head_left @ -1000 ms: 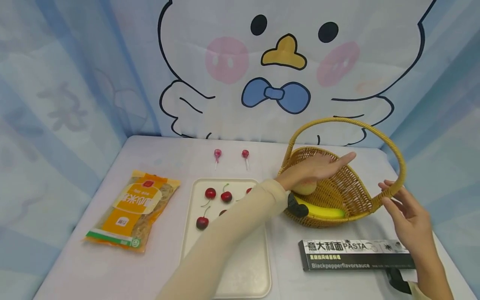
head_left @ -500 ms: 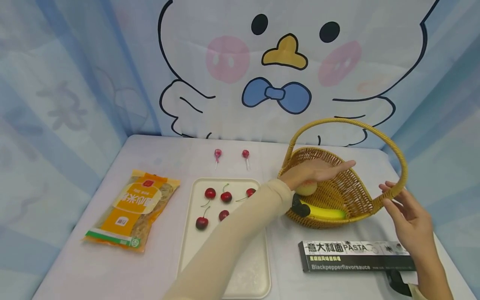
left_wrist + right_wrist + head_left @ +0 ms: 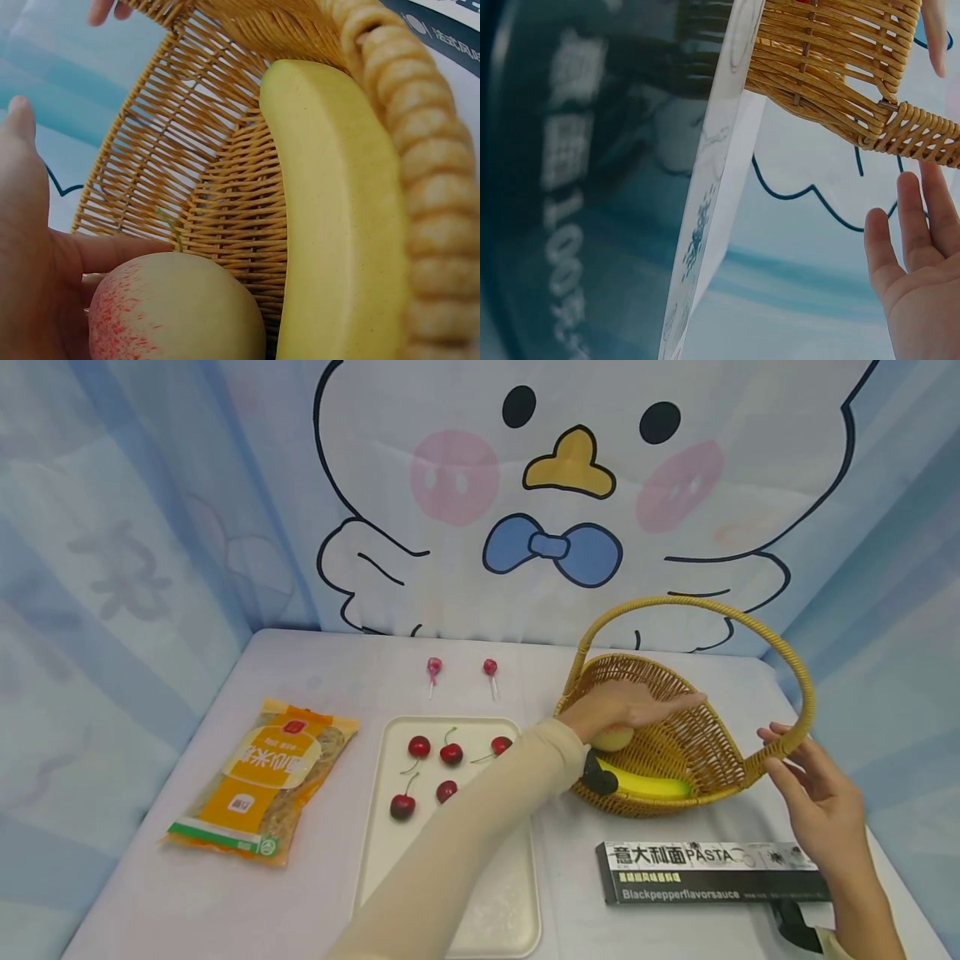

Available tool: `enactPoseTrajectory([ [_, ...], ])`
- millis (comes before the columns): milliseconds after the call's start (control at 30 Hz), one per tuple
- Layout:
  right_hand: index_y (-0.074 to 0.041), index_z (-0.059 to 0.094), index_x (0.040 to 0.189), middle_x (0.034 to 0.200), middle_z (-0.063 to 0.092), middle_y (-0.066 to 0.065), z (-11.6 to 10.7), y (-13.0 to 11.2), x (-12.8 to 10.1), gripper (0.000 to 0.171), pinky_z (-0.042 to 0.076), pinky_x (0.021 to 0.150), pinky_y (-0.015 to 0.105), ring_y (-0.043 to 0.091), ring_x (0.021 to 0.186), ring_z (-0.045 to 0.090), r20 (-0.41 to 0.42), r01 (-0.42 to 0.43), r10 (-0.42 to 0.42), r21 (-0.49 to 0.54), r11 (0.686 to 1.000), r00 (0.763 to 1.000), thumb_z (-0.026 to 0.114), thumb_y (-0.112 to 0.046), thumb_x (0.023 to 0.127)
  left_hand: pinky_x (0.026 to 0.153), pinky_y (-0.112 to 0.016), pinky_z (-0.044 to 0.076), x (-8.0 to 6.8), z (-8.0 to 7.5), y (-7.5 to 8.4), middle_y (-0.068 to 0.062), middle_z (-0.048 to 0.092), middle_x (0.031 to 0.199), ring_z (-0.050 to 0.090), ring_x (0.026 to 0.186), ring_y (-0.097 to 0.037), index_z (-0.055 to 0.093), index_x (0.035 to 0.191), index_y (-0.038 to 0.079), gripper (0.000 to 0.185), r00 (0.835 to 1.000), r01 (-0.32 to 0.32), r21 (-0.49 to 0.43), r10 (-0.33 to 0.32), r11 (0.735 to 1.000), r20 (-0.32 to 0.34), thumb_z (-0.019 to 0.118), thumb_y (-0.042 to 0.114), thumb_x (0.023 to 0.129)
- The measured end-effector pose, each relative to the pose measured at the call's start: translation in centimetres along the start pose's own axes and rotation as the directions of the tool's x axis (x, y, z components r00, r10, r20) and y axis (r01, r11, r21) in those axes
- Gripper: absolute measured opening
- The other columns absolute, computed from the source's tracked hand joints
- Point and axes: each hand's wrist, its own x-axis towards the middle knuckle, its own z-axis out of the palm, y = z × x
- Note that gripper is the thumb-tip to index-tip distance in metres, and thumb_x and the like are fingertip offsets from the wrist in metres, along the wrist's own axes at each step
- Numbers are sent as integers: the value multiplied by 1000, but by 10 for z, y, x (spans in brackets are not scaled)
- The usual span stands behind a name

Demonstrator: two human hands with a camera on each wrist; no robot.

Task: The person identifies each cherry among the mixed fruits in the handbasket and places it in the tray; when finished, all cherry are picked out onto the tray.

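My left hand [image 3: 628,703] reaches into the wicker basket [image 3: 697,727] at the right of the table. In the left wrist view its straight fingers lie against the far side of a pale peach [image 3: 176,311] with a red blush, and the thumb points away from the fruit. A yellow banana [image 3: 337,217] lies beside the peach, along the near side of the basket. My right hand [image 3: 828,806] holds the foot of the basket's arched handle [image 3: 806,693] between thumb and fingers. In the right wrist view the other fingers [image 3: 911,217] hang loosely below the handle, and the thumb is hidden.
A black and white pasta box [image 3: 712,872] lies in front of the basket. The left forearm crosses a cream tray [image 3: 487,910] with several cherries [image 3: 451,754]. Two lollipops [image 3: 490,668] lie behind the tray, and an orange food packet [image 3: 262,777] is at left.
My left hand has sunk slightly lower into the basket, its thumb coming down. The basket and the right hand stay almost where they were.
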Motion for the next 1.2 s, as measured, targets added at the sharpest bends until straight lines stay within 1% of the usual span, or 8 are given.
enactPoseTrajectory([
  [167,-16,54,156,137,59,-36,1,-1,-1,51,40,97,-4,-18,126,52,5,16,-16,16,1000,1000,62,-7,107,116,-32,48,1,4,-1,14,55,161,60,141,-11,53,156,37,90,999,3,-5,-3,1000,-46,21,93,93],
  [267,-16,53,157,138,59,-35,1,-2,-1,51,41,96,-5,-19,126,52,7,22,-22,19,1000,1000,61,-7,107,103,-29,54,5,5,-3,8,67,147,69,123,-11,65,146,31,88,994,-25,-3,25,1000,-104,26,90,95],
  [367,-15,53,157,137,59,-36,1,-2,-1,51,41,96,-4,-19,125,52,8,37,-37,23,999,999,61,-6,107,80,-25,56,11,6,-8,2,74,108,67,87,-9,75,111,20,74,984,-83,21,86,996,-159,33,81,101],
  [533,-14,52,157,136,58,-36,2,-2,-1,51,41,95,-4,-19,124,53,12,49,-49,30,998,999,60,-5,107,57,-21,42,20,7,-15,6,46,65,43,58,-7,52,69,18,49,943,-200,99,219,975,-252,56,48,108],
  [667,-14,52,157,136,59,-36,2,-1,-2,51,41,96,-4,-18,124,54,11,46,-46,36,998,999,60,-5,107,64,-19,41,21,9,-18,10,56,77,47,70,-5,62,76,22,29,912,-233,150,269,961,-309,64,23,105],
  [767,-14,52,157,136,59,-36,3,-1,-2,51,41,96,-4,-18,124,54,7,42,-42,36,998,999,60,-4,107,74,-18,46,19,9,-19,12,67,100,56,88,-4,71,93,23,16,907,-229,140,263,963,-329,64,13,104],
  [967,-15,52,158,136,59,-36,4,0,-2,52,41,96,-4,-19,123,54,9,33,-33,31,999,999,60,-5,108,83,-17,52,13,10,-21,12,71,119,62,103,-4,77,115,24,17,899,-255,87,269,963,-345,66,16,104],
  [1200,-18,51,159,138,59,-36,2,4,-2,52,40,96,-4,-21,122,53,10,5,-5,5,1000,1000,60,-8,108,88,-13,51,7,11,-26,10,73,121,64,108,-2,78,121,21,19,845,-376,93,382,922,-373,66,21,106],
])
